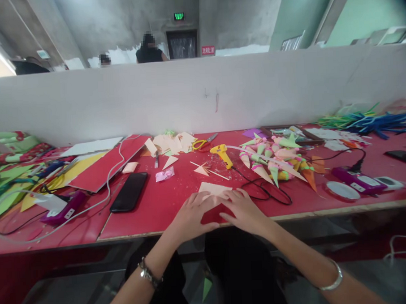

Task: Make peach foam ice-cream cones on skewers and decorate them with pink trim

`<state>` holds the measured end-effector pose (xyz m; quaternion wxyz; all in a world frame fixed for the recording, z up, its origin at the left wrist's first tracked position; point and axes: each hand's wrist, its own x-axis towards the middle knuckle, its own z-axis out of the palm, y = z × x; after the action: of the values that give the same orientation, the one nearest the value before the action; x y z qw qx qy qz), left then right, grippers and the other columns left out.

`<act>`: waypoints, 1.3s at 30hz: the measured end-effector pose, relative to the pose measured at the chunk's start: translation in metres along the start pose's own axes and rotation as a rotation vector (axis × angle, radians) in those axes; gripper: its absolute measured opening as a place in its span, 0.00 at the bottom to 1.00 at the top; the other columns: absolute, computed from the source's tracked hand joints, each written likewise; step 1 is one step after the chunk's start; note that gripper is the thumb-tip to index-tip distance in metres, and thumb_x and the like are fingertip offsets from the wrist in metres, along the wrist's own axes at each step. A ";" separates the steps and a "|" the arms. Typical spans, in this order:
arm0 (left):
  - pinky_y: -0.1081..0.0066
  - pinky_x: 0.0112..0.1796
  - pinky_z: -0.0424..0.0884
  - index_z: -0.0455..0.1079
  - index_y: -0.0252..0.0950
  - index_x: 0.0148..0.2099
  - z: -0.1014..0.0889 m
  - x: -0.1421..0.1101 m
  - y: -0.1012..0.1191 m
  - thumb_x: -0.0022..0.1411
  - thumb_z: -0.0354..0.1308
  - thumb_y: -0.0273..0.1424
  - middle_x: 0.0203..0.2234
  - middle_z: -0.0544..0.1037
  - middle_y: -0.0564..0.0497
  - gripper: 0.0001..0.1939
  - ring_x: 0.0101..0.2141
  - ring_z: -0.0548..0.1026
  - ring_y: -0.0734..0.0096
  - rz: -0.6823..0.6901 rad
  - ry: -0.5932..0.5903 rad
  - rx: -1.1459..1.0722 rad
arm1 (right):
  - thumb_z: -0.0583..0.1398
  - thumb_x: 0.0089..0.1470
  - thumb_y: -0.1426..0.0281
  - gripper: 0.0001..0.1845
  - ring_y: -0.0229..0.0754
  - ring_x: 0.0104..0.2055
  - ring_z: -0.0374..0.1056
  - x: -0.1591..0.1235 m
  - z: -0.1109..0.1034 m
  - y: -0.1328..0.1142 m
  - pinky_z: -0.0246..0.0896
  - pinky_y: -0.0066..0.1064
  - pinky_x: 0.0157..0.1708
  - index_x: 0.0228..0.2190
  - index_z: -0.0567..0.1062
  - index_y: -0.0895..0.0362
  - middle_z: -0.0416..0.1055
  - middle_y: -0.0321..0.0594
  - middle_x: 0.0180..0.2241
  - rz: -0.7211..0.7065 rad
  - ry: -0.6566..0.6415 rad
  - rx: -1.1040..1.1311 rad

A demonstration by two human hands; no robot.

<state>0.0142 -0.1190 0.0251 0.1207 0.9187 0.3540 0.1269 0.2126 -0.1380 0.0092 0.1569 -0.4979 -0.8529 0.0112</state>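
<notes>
A low white partition [174,99] runs behind a red table [177,175] in a room with bare grey walls. Above it show a green exit sign [179,17], a dark door [182,44] and a person in black [149,51].

At the table's near edge, the left hand [195,215] and right hand [242,211] meet over a pale sheet [209,186]. Both are open, palms down, fingertips on the sheet and thumbs held apart from the fingers, pointing toward each other. Neither hand is closed into a fist; whether any finger pinches the sheet, I cannot tell. The left wrist has a beaded bracelet [148,273], the right a silver bangle [335,276].

Just beyond the sheet lie thin sticks [219,173] and a small pointed paper piece [202,170]. A yellow glue gun [222,156] rests past them, its dark cord [268,196] looping to the right. Beside it is a heap of coloured cones [277,160].

Further back are yellow-handled scissors [199,145] and pale paper scraps [174,143]. To the left are a small packet [165,174], a black phone [129,192] and a red board [106,165]. Purple power strips [359,181] sit toward both sides, with blue and green stems [373,120] at far right.
</notes>
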 end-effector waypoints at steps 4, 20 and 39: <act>0.57 0.53 0.51 0.50 0.36 0.58 0.016 -0.009 0.014 0.49 0.52 0.49 0.54 0.60 0.43 0.38 0.54 0.55 0.57 -0.057 0.020 0.075 | 0.53 0.52 0.61 0.16 0.43 0.43 0.61 0.002 -0.009 -0.017 0.48 0.42 0.46 0.41 0.69 0.52 0.67 0.43 0.41 -0.049 -0.080 0.131; 0.65 0.40 0.63 0.62 0.38 0.45 0.017 -0.015 0.011 0.58 0.49 0.30 0.40 0.70 0.48 0.11 0.41 0.67 0.65 -0.019 0.033 0.247 | 0.56 0.47 0.76 0.13 0.42 0.44 0.60 -0.002 -0.005 -0.016 0.54 0.34 0.45 0.37 0.72 0.56 0.67 0.42 0.41 -0.167 -0.048 0.172; 0.73 0.29 0.62 0.69 0.34 0.27 0.021 -0.012 -0.015 0.57 0.49 0.40 0.24 0.71 0.50 0.16 0.27 0.68 0.73 -0.190 0.189 -0.041 | 0.56 0.50 0.66 0.10 0.37 0.34 0.65 0.010 0.012 0.006 0.59 0.28 0.35 0.25 0.74 0.57 0.69 0.40 0.32 -0.023 0.066 0.492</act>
<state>0.0033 -0.1189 -0.0015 0.1172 0.8623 0.4465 0.2079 0.2100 -0.1249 -0.0013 0.3010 -0.4353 -0.8245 0.2004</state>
